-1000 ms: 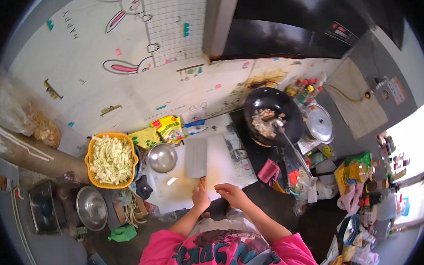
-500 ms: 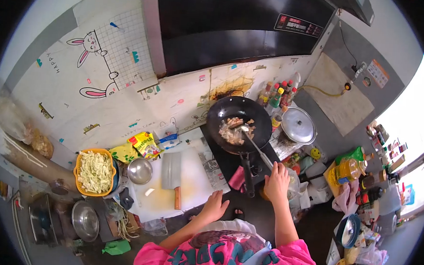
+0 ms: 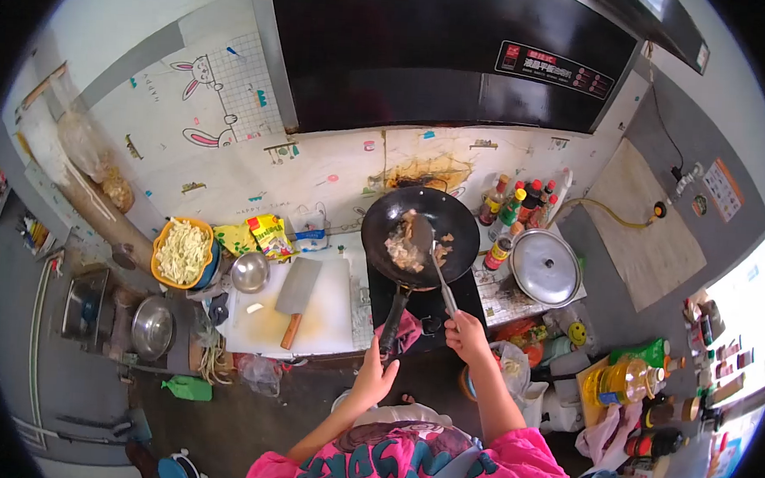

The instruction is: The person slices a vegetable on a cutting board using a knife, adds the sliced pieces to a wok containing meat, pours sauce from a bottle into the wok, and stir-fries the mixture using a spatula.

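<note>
Lying inside black wok (image 3: 461, 233): meat pieces (image 3: 404, 254)

Clock centre = the wok (image 3: 461, 234): dark metal, satiny inside, with a plastic-looking handle (image 3: 394, 319), fairly matt. Metal spatula (image 3: 447, 296) in there too, dull sheen along the shaft. Range hood (image 3: 391, 66) at 12, super glossy and smooth, kinda glassy. Pot lid (image 3: 536, 277) at 3, shiny bare metal. Oil bottle (image 3: 622, 386) around 4, clear glossy plastic by the look of it. T-shirt (image 3: 388, 466) at 6, soft matt cloth. Cutting board (image 3: 331, 306) between 7 and 8, smooth and plastic-looking. Cleaver (image 3: 299, 286) at 8, greyish steel blade, wood grip. Small bowl (image 3: 251, 273) between 8 and 9, polished metal. Colander (image 3: 157, 269) at 9, plastic, slightly shiny.
</note>
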### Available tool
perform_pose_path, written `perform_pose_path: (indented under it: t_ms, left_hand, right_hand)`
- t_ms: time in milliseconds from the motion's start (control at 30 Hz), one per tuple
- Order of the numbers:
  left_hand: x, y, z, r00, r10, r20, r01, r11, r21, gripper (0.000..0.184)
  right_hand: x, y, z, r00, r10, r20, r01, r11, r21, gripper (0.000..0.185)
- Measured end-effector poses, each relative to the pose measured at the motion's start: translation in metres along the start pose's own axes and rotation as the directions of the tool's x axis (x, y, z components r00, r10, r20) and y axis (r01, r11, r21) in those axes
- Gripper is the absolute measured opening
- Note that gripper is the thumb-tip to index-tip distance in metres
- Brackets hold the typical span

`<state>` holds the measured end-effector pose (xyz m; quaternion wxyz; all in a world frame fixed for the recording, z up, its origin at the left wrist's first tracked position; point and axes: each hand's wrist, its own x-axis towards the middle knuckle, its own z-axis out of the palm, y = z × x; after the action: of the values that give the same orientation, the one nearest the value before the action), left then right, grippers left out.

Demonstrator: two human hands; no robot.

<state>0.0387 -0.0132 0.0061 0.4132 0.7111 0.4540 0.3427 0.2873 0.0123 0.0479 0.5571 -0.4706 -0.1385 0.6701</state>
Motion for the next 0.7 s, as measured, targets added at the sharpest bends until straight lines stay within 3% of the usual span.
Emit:
perform_pose_path:
  t_ms: [67,133,233,267,333,367,400,467,500,533,600,633,667,700]
  left_hand:
    - [-0.003,0.012,-0.001,0.999,-0.047,0.009,0.047,0.999,0.012,0.078]
    - [-0.005,0.022,-0.001,0.997,-0.065,-0.037,0.063,0.997,-0.053,0.077]
    - [-0.003,0.027,0.001,0.997,-0.058,-0.059,0.053,0.995,-0.081,0.077]
    - [-0.004,0.027,0.000,0.997,-0.056,-0.058,0.051,0.996,-0.077,0.078]
    - [-0.002,0.030,-0.002,0.997,-0.078,-0.028,0.076,0.994,-0.080,0.078]
    - [-0.004,0.032,-0.003,0.996,-0.093,-0.010,0.092,0.992,-0.083,0.078]
    - [-0.005,0.031,-0.003,0.997,-0.081,-0.011,0.080,0.994,-0.079,0.078]
    - [-0.006,0.029,-0.002,0.998,-0.055,-0.016,0.053,0.996,-0.071,0.078]
    - [-0.005,0.030,-0.002,0.999,-0.048,-0.016,0.047,0.996,-0.074,0.077]
    - [-0.006,0.031,-0.002,0.999,-0.043,-0.014,0.042,0.996,-0.077,0.077]
    - [-0.006,0.032,-0.001,0.999,-0.033,-0.014,0.032,0.998,-0.060,0.077]
    - [-0.008,0.032,-0.001,0.999,-0.032,-0.012,0.032,0.999,-0.042,0.077]
    - [-0.010,0.030,-0.001,0.999,-0.033,-0.008,0.033,0.999,-0.025,0.077]
    - [-0.013,0.028,-0.001,1.000,0.010,-0.024,-0.009,1.000,0.030,0.078]
  right_hand:
    - [-0.001,-0.012,-0.009,0.963,0.180,0.201,-0.251,0.870,0.425,0.030]
    - [-0.006,-0.018,-0.008,0.874,0.225,0.431,-0.480,0.538,0.693,0.037]
    - [-0.007,-0.018,-0.008,0.848,0.218,0.482,-0.517,0.535,0.668,0.039]
    - [-0.010,-0.019,-0.007,0.859,0.228,0.458,-0.495,0.596,0.632,0.032]
    - [-0.021,-0.028,0.007,0.961,0.208,0.182,-0.255,0.922,0.291,0.026]
    - [-0.029,-0.033,0.016,0.989,0.142,0.049,-0.145,0.988,0.057,0.023]
    - [-0.039,-0.039,0.026,0.996,0.085,0.010,-0.084,0.994,-0.065,0.016]
    - [-0.030,-0.037,0.025,0.999,-0.042,-0.027,0.029,0.928,-0.370,0.019]
    - [-0.023,-0.035,0.023,0.994,-0.110,-0.027,0.080,0.855,-0.512,0.021]
    - [-0.016,-0.030,0.020,0.954,-0.301,0.009,0.222,0.683,-0.696,0.024]
    - [-0.006,-0.024,0.025,0.777,-0.595,0.203,0.373,0.176,-0.911,0.033]
    - [-0.009,-0.021,0.031,0.661,-0.669,0.340,0.364,-0.110,-0.925,0.038]
    - [-0.012,-0.021,0.034,0.800,-0.561,0.212,0.252,-0.006,-0.968,0.047]
    - [-0.021,-0.023,0.039,0.822,-0.531,0.206,0.221,-0.036,-0.975,0.048]
